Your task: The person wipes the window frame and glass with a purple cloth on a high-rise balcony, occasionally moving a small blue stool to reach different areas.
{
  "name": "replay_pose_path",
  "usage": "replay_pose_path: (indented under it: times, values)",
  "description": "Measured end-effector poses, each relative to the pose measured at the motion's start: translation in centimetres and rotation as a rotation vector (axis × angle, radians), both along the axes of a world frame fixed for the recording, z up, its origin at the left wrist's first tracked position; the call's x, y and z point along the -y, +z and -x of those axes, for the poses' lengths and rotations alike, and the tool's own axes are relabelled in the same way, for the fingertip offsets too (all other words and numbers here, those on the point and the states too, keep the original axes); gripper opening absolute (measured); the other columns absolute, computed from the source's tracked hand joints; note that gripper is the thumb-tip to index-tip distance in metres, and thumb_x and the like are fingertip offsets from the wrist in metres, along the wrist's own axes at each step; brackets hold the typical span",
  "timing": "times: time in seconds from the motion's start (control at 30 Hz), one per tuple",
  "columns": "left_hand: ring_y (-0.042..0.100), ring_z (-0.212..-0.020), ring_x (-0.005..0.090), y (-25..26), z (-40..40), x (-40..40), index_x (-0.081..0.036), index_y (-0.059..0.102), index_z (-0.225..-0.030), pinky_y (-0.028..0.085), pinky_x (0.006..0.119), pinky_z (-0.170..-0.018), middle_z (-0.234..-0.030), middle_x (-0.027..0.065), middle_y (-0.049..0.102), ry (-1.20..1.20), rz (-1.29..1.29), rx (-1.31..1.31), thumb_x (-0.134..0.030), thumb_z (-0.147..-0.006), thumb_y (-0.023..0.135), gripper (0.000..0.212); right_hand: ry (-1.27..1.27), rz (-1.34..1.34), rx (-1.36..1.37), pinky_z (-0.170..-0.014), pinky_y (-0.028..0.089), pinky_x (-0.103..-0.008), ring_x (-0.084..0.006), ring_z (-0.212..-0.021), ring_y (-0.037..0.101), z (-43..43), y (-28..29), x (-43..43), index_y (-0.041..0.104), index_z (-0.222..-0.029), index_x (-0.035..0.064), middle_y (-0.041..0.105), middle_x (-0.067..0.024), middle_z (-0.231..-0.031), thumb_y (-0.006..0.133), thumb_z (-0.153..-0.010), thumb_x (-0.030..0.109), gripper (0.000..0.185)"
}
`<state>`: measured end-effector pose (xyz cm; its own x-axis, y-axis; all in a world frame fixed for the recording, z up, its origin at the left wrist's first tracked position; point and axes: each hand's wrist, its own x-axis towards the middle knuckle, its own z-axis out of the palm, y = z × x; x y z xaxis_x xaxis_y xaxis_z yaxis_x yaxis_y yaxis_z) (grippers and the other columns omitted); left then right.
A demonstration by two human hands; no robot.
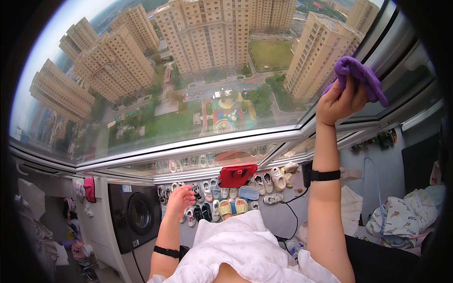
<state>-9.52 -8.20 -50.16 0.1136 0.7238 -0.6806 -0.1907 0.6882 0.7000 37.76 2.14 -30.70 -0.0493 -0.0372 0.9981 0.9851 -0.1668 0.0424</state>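
Observation:
My right hand (342, 100) is raised at the upper right, its fingers and thumb closed on a folded purple cloth (361, 76). The cloth lies over the window frame post (375, 35) in view; whether it presses on the frame or the glass I cannot tell. Low on the left, my left hand (182, 200) hangs with bent fingers slightly apart and holds nothing, above rows of shoes. The large window pane (170, 106) spans the view ahead, with a white and metal window rail (198, 146) along its lower edge. A black band is on each arm.
Below the window stand several pairs of shoes (277, 178), a red bag (238, 175) and a blue plastic box (249, 192). A dark front-loading washing machine (140, 213) is at the left. Black cable (295, 219) runs over the floor; clothes (400, 215) and a blue hanger (378, 184) are at the right.

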Motion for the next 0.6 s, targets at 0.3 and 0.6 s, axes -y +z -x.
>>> replay_pose_path:
  times: [0.3,0.6]
  values:
    - [0.061,-0.075,0.0160,-0.1,2.3,2.8,0.000,0.055,-0.110,0.054,0.031,-0.066,-0.087,0.0068,0.062,0.046,0.021,-0.075,-0.012,-0.092,0.047,0.023,0.173,0.264,-0.711,-0.085,0.038,-0.0475,-0.0397,-0.096,0.053,4.8,-23.7,2.0,0.058,-0.107,0.0018,0.059,-0.0192,-0.103,0.053,-0.088,0.020,0.027]
    - [0.061,-0.075,0.0155,-3.8,7.2,3.2,-0.001,0.056,-0.109,0.053,0.031,-0.066,-0.087,0.0070,0.062,0.165,0.032,-0.019,-0.015,-0.093,0.047,0.022,-0.069,0.611,-0.586,-0.082,0.039,-0.0488,-0.0402,-0.094,0.053,4.1,-26.8,3.4,0.061,-0.100,0.0058,0.062,-0.0167,-0.099,0.049,-0.083,0.025,0.028]
